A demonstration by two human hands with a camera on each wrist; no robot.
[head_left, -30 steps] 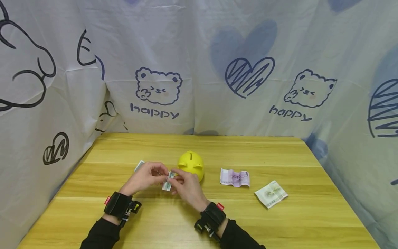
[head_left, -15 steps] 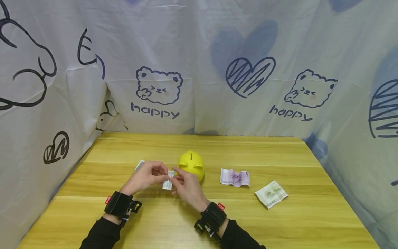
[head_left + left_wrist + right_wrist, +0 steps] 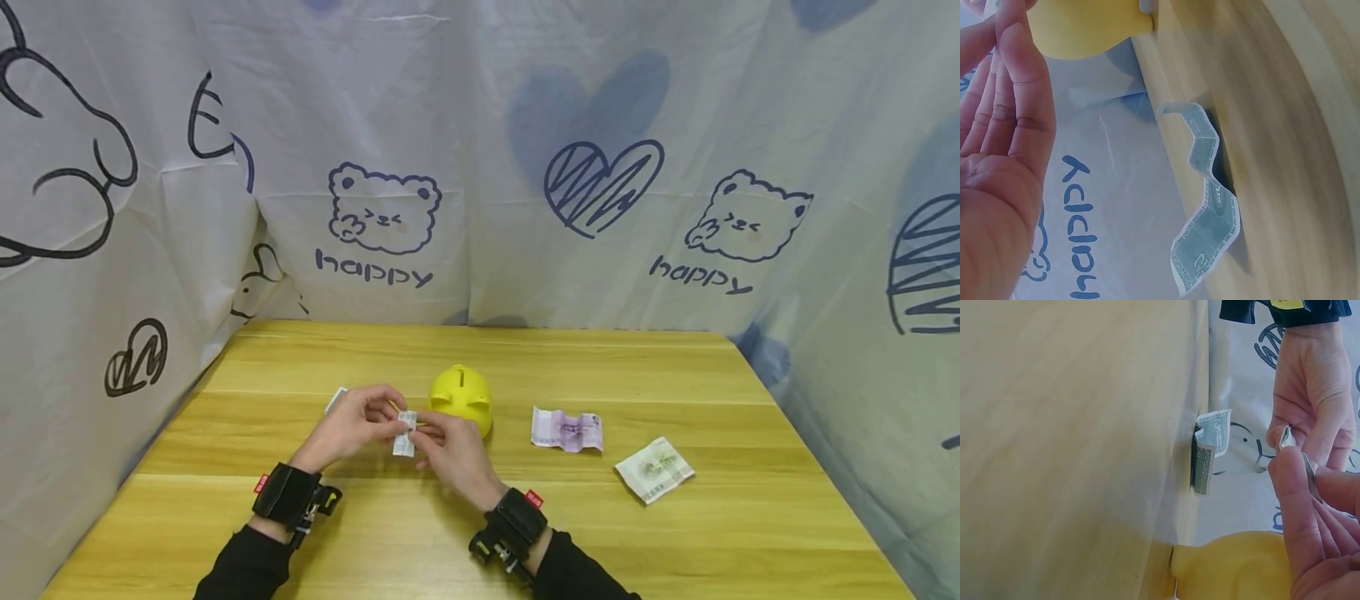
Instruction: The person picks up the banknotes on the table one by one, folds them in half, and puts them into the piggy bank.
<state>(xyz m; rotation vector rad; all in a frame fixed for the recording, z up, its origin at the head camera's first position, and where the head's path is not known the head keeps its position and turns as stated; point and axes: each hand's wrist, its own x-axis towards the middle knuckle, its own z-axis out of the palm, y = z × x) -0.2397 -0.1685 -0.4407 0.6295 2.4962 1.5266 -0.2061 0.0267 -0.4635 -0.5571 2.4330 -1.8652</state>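
A small folded banknote point(image 3: 403, 443) is between the hands, just in front of the yellow piggy bank point(image 3: 461, 390). My left hand point(image 3: 352, 427) pinches its left side with thumb and fingertips. On the other side, my right hand point(image 3: 459, 457) pinches it too. In the right wrist view the folded note point(image 3: 1285, 439) appears as thin layers between the fingertips. A creased green banknote point(image 3: 1210, 215) lies on the table beside the left hand, zigzagged along its folds; the head view shows only its corner behind that hand.
To the right on the wooden table point(image 3: 720, 542) lie a creased purple banknote point(image 3: 567, 430) and a pale green banknote point(image 3: 655, 469). A white curtain point(image 3: 495, 250) with drawings stands along the back and sides. The piggy bank has a slot on top.
The folded note has turned between the fingers: its greenish face has given way to a paler one, and it sits slightly further left. Both hands have barely moved.
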